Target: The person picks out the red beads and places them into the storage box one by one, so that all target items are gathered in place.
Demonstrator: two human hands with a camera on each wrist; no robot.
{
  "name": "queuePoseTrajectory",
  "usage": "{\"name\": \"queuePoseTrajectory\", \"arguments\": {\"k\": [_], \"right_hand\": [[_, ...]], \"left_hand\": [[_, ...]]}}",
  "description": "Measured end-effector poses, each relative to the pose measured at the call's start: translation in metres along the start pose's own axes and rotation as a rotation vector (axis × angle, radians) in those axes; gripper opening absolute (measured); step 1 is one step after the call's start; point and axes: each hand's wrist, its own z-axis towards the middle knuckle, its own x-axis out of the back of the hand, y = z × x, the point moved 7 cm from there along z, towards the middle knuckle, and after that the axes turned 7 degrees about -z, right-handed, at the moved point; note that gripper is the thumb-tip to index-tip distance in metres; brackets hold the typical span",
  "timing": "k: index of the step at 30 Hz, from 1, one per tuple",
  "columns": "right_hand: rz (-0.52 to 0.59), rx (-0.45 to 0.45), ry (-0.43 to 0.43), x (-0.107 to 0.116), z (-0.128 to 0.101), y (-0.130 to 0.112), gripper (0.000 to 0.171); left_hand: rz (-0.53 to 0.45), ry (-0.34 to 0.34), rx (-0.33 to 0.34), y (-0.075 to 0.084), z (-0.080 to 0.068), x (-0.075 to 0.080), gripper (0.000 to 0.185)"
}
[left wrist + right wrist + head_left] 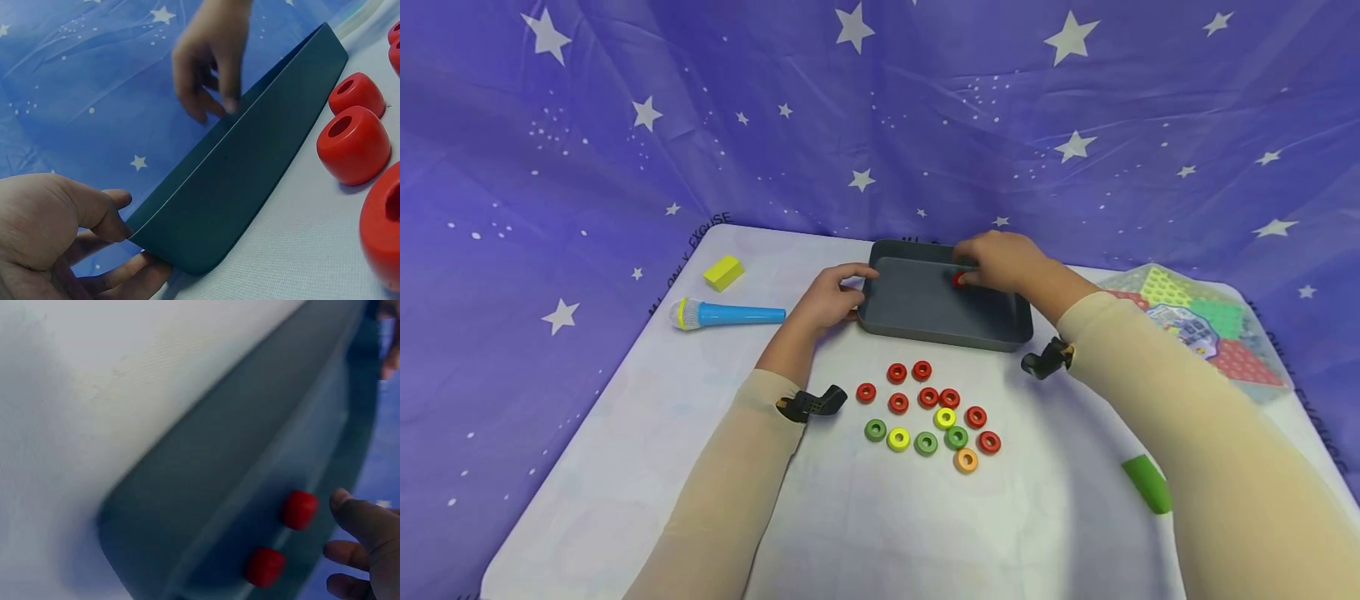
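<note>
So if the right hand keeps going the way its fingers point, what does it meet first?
Probably the red rings lying in the grey tray; the right hand is over the tray's far side with its fingertips beside them. Depth is unclear.

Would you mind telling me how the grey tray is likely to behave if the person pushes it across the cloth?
The grey tray looks stiff: its thin walls stand straight in the left wrist view. It probably slides rather than tips, being low and flat-bottomed. Likely light, since the left hand grips just one corner. The two red rings inside may roll or shift.
</note>
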Motion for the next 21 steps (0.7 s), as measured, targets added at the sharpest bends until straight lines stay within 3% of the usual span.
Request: {"name": "queuePoseTrajectory", "arguments": {"k": [5, 9, 15, 21], "right_hand": [[0.057, 0.0, 0.049, 0.029, -0.031, -0.003, 0.047], [0.132, 0.029, 0.124, 0.039, -0.07, -0.011, 0.046], [0.242, 0.078, 0.166, 0.023, -0.13, -0.041, 0.04], [0.312, 0.111, 0.092, -0.008, -0.174, -0.075, 0.031]], "left_hand": [[-0.011, -0.002, -0.009, 0.001, -0.001, -0.001, 0.048], [-0.007, -0.014, -0.017, 0.002, -0.001, -0.001, 0.048], [-0.007, -0.019, -0.013, -0.001, 0.001, 0.0, 0.048], [-0.001, -0.013, -0.007, -0.001, -0.001, 0.001, 0.048]]}}
